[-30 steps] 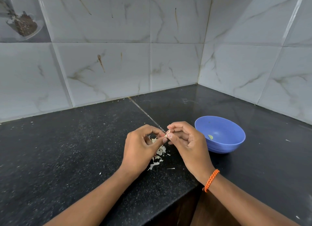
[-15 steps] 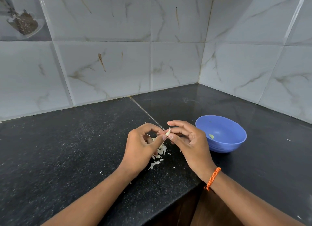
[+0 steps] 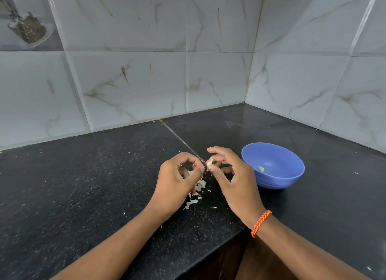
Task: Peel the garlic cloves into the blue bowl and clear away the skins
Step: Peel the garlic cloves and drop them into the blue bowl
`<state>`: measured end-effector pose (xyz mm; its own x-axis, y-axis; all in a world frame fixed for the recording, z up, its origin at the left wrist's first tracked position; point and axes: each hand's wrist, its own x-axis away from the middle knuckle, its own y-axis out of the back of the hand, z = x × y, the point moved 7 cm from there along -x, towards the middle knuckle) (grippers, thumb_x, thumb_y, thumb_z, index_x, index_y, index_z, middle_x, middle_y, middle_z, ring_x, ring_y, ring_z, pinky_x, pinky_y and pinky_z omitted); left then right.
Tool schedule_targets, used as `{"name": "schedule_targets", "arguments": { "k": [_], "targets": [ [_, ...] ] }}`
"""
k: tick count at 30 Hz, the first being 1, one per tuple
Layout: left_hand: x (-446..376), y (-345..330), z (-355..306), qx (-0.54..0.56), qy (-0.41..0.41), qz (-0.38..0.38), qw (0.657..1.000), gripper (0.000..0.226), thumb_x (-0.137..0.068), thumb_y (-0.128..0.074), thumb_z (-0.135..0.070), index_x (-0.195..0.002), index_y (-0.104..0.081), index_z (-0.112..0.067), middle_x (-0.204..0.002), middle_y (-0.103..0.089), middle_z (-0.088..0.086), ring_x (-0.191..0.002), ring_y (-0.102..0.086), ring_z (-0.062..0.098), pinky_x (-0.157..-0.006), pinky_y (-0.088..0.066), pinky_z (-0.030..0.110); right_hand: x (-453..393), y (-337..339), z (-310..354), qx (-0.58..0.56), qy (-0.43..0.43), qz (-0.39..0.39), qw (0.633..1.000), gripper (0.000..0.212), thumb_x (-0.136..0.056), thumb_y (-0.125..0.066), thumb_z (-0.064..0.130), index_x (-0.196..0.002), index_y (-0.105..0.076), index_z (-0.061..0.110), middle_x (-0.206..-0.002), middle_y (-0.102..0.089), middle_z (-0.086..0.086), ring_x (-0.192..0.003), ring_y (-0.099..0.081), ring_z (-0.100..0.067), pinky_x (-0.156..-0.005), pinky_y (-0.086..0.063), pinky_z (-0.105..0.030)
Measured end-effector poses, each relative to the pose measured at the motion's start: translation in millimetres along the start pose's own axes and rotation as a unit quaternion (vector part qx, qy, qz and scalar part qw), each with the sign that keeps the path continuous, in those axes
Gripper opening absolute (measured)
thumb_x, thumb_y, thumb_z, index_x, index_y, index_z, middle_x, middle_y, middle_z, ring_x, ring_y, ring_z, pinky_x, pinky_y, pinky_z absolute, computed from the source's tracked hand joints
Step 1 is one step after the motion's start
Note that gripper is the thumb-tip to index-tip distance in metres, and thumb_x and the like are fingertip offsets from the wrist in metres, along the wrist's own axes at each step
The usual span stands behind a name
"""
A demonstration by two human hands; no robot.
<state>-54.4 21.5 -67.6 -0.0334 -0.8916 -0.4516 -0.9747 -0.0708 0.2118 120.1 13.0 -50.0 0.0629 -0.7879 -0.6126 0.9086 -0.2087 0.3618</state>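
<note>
Since 1.0 s ago: R hand fingers have opened out from a tight curl, index now lifted clear above the clove; L hand about the same; bowl unmoved.

L hand point(image 3: 173, 185): over the countertop point(image 3: 83, 185), fingers curled in a ring, thumb and index tips meeting at the clove. Pinching its L side, or a bit of skin there; can't tell which.

Garlic clove point(image 3: 209, 162): small, pale, held up off the counter between the two hands' fingertips. Partly hidden by them, so how much is peeled can't be told.

Skins point(image 3: 198, 187): loose white scraps on the counter directly below the fingertips, trailing toward the L wrist. One sliver lies apart, below the R thumb.

R hand point(image 3: 236, 181): thumb and middle finger pinch the clove's R side; index extended above it, other fingers loosely spread.

Orange bracelet point(image 3: 261, 223) on the R wrist.

Blue bowl point(image 3: 292, 175): just R of the R hand's knuckles, upright on the counter, not touching the hand. One pale peeled clove point(image 3: 261, 169) lies inside, low on the near-L wall.
</note>
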Motion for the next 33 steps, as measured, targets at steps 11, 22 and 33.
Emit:
{"name": "schedule_targets", "arguments": {
  "k": [11, 22, 33],
  "targets": [
    [-0.6, 6.1, -2.2, -0.024, -0.021, -0.035, 0.999, 0.014, -0.101, -0.077, -0.015, -0.093, -0.078, -0.026, -0.101, -0.072, -0.007, -0.052, -0.067, 0.028, -0.051, -0.058, 0.042, -0.1, -1.7, -6.8, -0.121, -0.047, 0.016, 0.991, 0.031, -0.096, -0.077, 0.008, -0.121, -0.070, 0.025, -0.104, -0.074, 0.010, -0.101, -0.076, -0.014, -0.087, -0.062, -0.026],
    [-3.0, 8.4, 0.6, -0.063, -0.018, -0.049, 0.997, 0.014, -0.096, -0.084, -0.024, -0.088, -0.078, -0.034, -0.099, -0.073, -0.009, -0.053, -0.065, 0.028, -0.055, -0.059, 0.049, -1.0, -2.9, -16.9, -0.146, -0.066, 0.018, 0.987, 0.021, -0.096, -0.077, 0.006, -0.112, -0.072, 0.019, -0.100, -0.080, 0.001, -0.097, -0.078, -0.023, -0.085, -0.066, -0.045],
    [-4.2, 9.0, 4.7, -0.064, -0.008, -0.055, 0.996, 0.026, -0.091, -0.087, -0.013, -0.087, -0.073, -0.034, -0.094, -0.073, -0.007, -0.054, -0.065, 0.032, -0.053, -0.057, 0.045, -2.3, -0.9, -19.4, -0.165, -0.078, 0.012, 0.983, 0.025, -0.097, -0.074, 0.002, -0.119, -0.074, 0.013, -0.101, -0.081, -0.001, -0.096, -0.078, -0.022, -0.076, -0.065, -0.032]
  ]
}}
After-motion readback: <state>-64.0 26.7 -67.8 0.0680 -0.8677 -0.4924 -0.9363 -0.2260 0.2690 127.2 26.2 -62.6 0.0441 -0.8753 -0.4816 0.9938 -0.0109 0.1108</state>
